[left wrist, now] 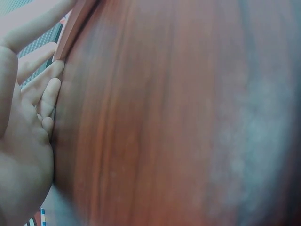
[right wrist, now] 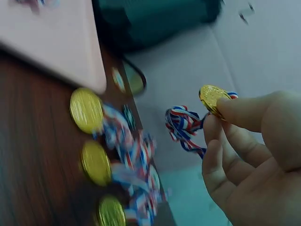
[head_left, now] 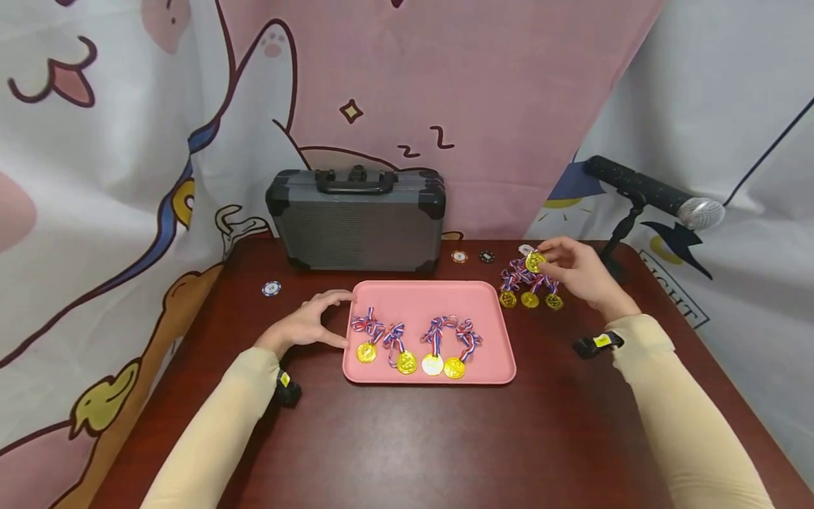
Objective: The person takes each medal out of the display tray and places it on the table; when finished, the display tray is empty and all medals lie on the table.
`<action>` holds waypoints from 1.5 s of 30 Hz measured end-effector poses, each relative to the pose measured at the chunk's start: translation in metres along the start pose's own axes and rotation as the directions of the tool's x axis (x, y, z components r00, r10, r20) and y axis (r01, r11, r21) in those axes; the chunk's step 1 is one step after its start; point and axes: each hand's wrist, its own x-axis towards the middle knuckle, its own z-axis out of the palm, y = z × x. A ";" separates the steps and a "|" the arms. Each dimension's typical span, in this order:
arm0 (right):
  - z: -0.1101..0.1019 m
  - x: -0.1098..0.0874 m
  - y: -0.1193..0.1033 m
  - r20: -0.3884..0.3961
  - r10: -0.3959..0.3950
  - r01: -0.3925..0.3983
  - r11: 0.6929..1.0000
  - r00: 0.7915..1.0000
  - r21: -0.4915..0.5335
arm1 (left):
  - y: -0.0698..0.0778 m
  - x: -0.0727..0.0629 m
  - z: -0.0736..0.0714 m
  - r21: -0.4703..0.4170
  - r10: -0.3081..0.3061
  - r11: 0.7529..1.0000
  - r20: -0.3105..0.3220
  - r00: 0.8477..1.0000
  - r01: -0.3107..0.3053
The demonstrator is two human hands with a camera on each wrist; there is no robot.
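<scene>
My right hand [head_left: 577,272] pinches a gold medal [right wrist: 212,98] between thumb and fingers, its red, white and blue ribbon bunched up and hanging beside the fingers. Below it on the table lie three more gold medals [right wrist: 86,110] with tangled ribbons. Several medals [head_left: 407,362] rest in a row on the pink tray [head_left: 420,297], discs toward the front. At the tray's left side is my left hand [head_left: 311,325], thumb and fingers spread apart with the tips right at the rim. In the left wrist view, those fingers [left wrist: 49,99] show beside the tray's edge, low over the wood.
A dark grey hard case [head_left: 356,226] stands behind the tray. Poker chips lie about: a blue one [head_left: 270,288] at left, an orange one [head_left: 459,256] and a black one [head_left: 486,256] beside the case. A microphone [head_left: 655,191] on a stand occupies the table's back right corner.
</scene>
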 end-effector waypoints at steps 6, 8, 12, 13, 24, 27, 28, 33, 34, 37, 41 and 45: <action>-0.030 -0.009 0.039 -0.121 0.118 -0.116 0.993 0.986 0.025 | -0.001 0.000 0.001 0.000 0.000 1.000 0.010 1.000 0.000; -0.035 -0.014 0.051 -0.148 0.144 -0.141 0.989 0.978 0.031 | -0.001 0.000 0.001 0.002 0.002 1.000 0.010 1.000 -0.002; -0.037 -0.025 0.073 -0.152 0.186 -0.187 0.982 0.971 0.007 | -0.001 0.000 0.001 0.011 0.010 1.000 0.005 1.000 -0.010; -0.036 -0.028 0.078 -0.139 0.197 -0.200 0.980 0.970 -0.006 | -0.001 0.000 0.001 0.011 0.011 1.000 0.005 1.000 -0.011; -0.023 -0.043 0.100 -0.034 0.211 -0.213 0.945 0.977 -0.247 | -0.002 0.002 0.002 0.001 -0.006 1.000 0.000 1.000 0.006; -0.023 -0.043 0.097 -0.039 0.201 -0.203 0.929 0.979 -0.310 | -0.002 0.002 0.002 -0.001 -0.009 1.000 -0.001 1.000 0.009; -0.024 -0.044 0.097 -0.038 0.199 -0.200 0.923 0.979 -0.327 | -0.002 0.002 0.002 -0.002 -0.010 1.000 -0.001 1.000 0.010; -0.027 -0.046 0.093 -0.011 0.194 -0.183 0.901 0.981 -0.392 | -0.001 0.001 0.001 0.003 -0.018 1.000 0.000 1.000 0.018; -0.028 -0.047 0.093 -0.005 0.199 -0.184 0.899 0.980 -0.398 | 0.000 0.001 0.001 0.004 -0.020 1.000 0.000 1.000 0.020; -0.029 -0.048 0.090 -0.007 0.198 -0.183 0.890 0.980 -0.417 | 0.000 0.001 0.001 0.010 -0.018 1.000 0.001 1.000 0.018; -0.025 -0.051 0.077 -0.055 0.158 -0.167 0.893 0.986 -0.419 | -0.001 0.002 0.000 0.014 -0.017 1.000 0.003 1.000 0.017; -0.012 -0.049 0.057 -0.058 0.100 -0.115 0.921 0.993 -0.371 | -0.001 0.002 -0.001 0.016 -0.020 1.000 0.004 1.000 0.019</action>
